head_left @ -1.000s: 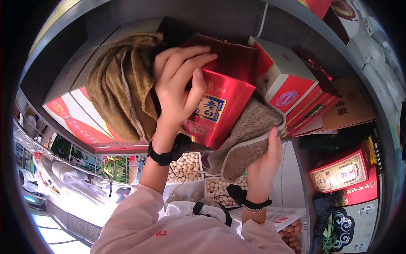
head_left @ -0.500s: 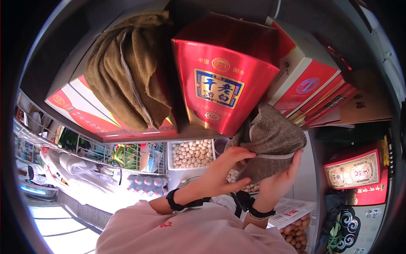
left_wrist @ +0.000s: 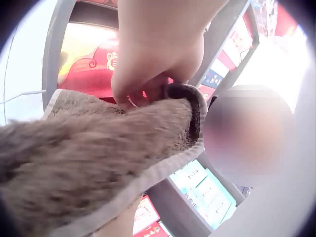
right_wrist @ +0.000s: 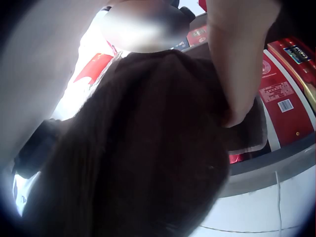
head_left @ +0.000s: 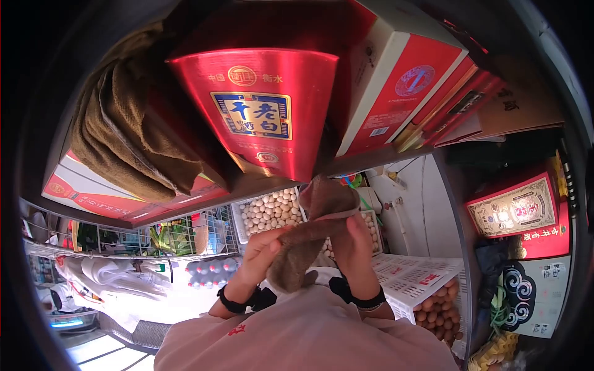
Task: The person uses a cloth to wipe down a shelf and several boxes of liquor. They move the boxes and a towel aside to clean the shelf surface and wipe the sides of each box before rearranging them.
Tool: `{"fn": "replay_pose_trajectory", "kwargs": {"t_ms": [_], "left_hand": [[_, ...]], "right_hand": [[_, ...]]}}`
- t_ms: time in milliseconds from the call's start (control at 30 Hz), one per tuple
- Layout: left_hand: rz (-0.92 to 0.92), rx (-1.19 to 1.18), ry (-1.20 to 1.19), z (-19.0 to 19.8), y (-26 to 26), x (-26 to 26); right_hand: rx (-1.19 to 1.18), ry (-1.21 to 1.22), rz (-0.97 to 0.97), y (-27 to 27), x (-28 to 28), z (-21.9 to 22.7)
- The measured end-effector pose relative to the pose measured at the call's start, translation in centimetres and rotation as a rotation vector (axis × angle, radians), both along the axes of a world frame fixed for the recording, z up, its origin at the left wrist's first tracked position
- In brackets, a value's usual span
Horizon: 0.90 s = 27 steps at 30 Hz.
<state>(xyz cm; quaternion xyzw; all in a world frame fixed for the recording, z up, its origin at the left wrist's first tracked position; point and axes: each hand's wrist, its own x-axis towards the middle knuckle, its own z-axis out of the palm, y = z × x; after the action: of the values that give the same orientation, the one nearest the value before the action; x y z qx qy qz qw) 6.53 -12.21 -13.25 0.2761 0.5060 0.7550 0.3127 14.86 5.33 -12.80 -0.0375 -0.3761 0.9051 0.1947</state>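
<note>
In the head view a grey-brown plush cloth (head_left: 303, 247) with a pale edge hangs folded before the chest, between both hands. My left hand (head_left: 258, 256) grips its left side; in the left wrist view the fingers of that hand (left_wrist: 155, 64) curl at the trimmed edge of the cloth (left_wrist: 98, 153). On the other side my right hand (head_left: 356, 250) holds the cloth, thumb up along it. Dark cloth (right_wrist: 153, 143) fills much of the right wrist view. Above the hands a shiny red liquor box (head_left: 260, 117) stands on the shelf.
A brown cloth (head_left: 124, 130) drapes over boxes at the shelf's left. White-and-red boxes (head_left: 402, 86) stand right of the liquor box. Below are a crate of pale round items (head_left: 269, 213), a white basket (head_left: 402, 290) by brown eggs (head_left: 439, 309), and a wire rack (head_left: 210, 232).
My left hand has left the red box and come down to the cloth. Both hands have brought the cloth lower, closer to the chest, and its folds have changed. The head view has shifted.
</note>
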Motion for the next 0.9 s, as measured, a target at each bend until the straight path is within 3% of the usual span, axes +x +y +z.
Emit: {"fn": "replay_pose_trajectory", "kwargs": {"t_ms": [100, 267, 333, 400, 433, 500, 600, 767, 833, 900], "left_hand": [[-0.068, 0.2, -0.37, 1.3, -0.8, -0.1], [0.145, 0.349, -0.309, 0.1, -0.5, -0.4], [0.36, 0.369, -0.282, 0.3, 0.0, -0.8], [0.385, 0.375, -0.22, 0.4, 0.1, -1.5], [0.408, 0.37, -0.167, 0.1, -1.0, 0.0], [0.466, 0.357, -0.064, 0.6, -0.9, -2.1], [0.557, 0.334, 0.082, 0.0, -2.9, -1.2], [0.663, 0.269, 0.299, 0.5, -1.2, -2.7], [0.69, 0.23, 0.379, 0.1, -1.2, -2.7], [0.714, 0.19, 0.461, -0.3, -1.7, -2.4]], "right_hand": [[0.239, 0.139, 0.052, -1.0, -0.3, -1.1], [0.495, 0.096, 0.062, -2.6, -0.4, -0.2], [0.595, 0.049, 0.065, -2.4, -0.8, 0.6], [0.78, -0.004, -0.079, -2.0, -1.5, 1.0], [0.851, -0.05, -0.278, -2.0, -2.0, 1.5], [1.066, 0.048, -0.538, -0.7, -3.5, 3.0], [1.312, 0.3, -0.887, 0.5, -5.8, 7.6], [1.514, 0.492, -1.028, 1.8, -10.6, 13.9], [1.773, 0.379, -1.078, 2.6, -11.7, 14.9], [1.849, 0.361, -1.08, 3.6, -11.9, 15.1]]}}
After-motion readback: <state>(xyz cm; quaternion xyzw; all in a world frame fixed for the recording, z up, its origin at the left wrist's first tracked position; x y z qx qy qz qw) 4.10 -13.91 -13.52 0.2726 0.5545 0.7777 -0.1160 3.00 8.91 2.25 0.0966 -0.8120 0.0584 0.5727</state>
